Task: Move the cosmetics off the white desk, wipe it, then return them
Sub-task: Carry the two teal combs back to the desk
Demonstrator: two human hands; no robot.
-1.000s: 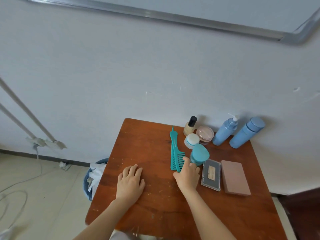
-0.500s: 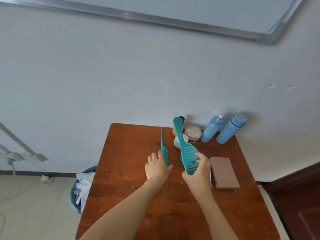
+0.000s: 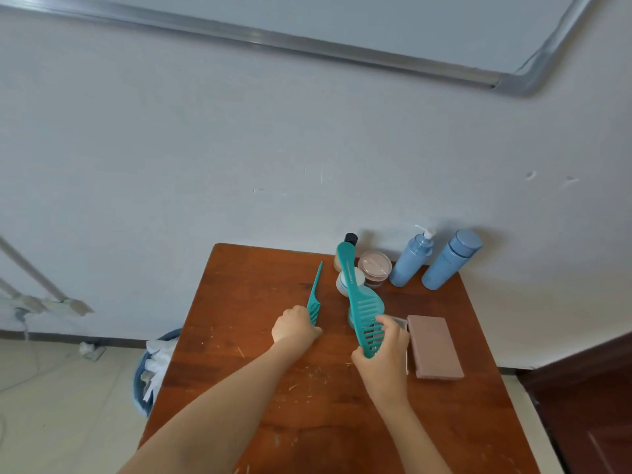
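Two combs: both teal plastic, one in each hand.
Left hand point(image 3: 295, 325): my fingers curl over the toothed end of the slim teal plastic tail comb point(image 3: 315, 289). It lies flat near the middle of the brown wooden table point(image 3: 239, 336), pointed tail towards the far edge.
Right hand point(image 3: 386, 350): closed round the toothed end of the broad teal plastic wide-tooth comb point(image 3: 357, 295), which is lifted clear with its handle tilted up and away from me.
Handling: light, stiff, smooth plastic, I judge. The tail is thin and pointed, so the toothed spine is the safer hold.
Far right corner: a blue plastic pump bottle point(image 3: 412, 261) and a blue capped bottle point(image 3: 448, 261) stand side by side at the wall.
Far edge: a pink-lidded round jar point(image 3: 374, 268) and a small black-capped bottle point(image 3: 349, 239), probably breakable, best lifted singly.
Right edge: a flat pink rectangular case point(image 3: 434, 347).
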